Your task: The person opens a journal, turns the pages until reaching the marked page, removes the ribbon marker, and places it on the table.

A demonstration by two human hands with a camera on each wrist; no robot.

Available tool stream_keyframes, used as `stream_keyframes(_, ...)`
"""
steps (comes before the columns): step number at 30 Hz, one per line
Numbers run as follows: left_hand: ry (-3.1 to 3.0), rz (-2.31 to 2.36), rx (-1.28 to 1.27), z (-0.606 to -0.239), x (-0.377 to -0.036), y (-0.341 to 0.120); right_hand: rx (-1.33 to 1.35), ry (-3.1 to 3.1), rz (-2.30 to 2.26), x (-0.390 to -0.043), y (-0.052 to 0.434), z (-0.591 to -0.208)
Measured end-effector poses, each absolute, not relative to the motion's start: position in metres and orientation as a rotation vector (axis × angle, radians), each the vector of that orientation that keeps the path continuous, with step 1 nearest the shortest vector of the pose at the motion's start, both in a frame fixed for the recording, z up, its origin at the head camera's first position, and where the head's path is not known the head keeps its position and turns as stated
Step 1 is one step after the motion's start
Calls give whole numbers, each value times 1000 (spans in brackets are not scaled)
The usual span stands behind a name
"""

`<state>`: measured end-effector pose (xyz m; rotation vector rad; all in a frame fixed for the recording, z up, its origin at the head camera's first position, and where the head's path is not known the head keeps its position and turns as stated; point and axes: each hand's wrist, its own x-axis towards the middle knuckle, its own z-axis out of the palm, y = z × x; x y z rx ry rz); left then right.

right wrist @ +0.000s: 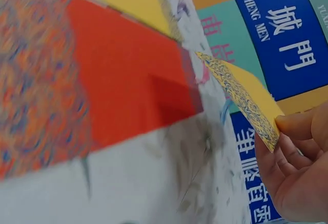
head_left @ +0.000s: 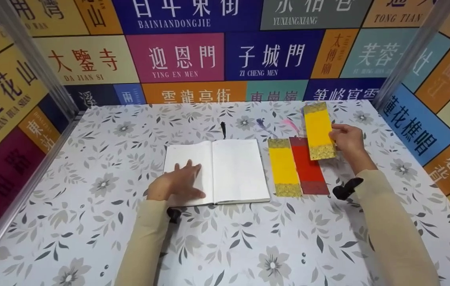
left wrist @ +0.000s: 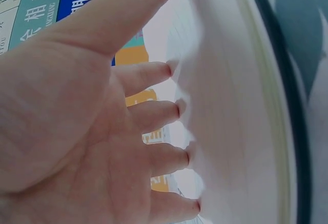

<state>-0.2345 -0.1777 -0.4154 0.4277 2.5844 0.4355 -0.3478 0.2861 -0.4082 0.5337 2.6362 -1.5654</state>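
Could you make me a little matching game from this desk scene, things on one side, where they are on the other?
Things:
1. open notebook
2. lifted yellow bookmark
3. red bookmark
4. flat yellow bookmark

Places:
A. lying between the two yellow ones
B. under the left hand
C. pinched by the right hand
D. right beside the notebook

Pairs: 1-B, 2-C, 3-A, 4-D

A slim yellow paper bookmark with gold patterned ends [head_left: 319, 130] is lifted clear, tilted, its long side running away from the open white-paged notebook [head_left: 225, 171], to that notebook's right and beyond it. The notebook lies flat and open, blank pages up. Just right of the notebook a second yellow bookmark [head_left: 284, 167] lies flat, a red bookmark [head_left: 307, 167] touching its right edge.
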Motion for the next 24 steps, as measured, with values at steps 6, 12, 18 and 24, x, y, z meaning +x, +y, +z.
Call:
stream_keyframes(6, 2584, 418, 429, -415, -236, -178, 561, 2605, -1423, -337, 309, -425)
stream_keyframes(12, 2576, 428, 420, -415, -235, -177, 622, 2521, -1412, -324, 322, -435)
stream_keyframes(18, 2552, 480, 371, -413, -232, -178, 621, 2560, -1355, -312, 326, -442)
stream_keyframes(24, 2567, 463, 399, -415, -234, -178, 583, 2616, -1212, -304, 322, -440)
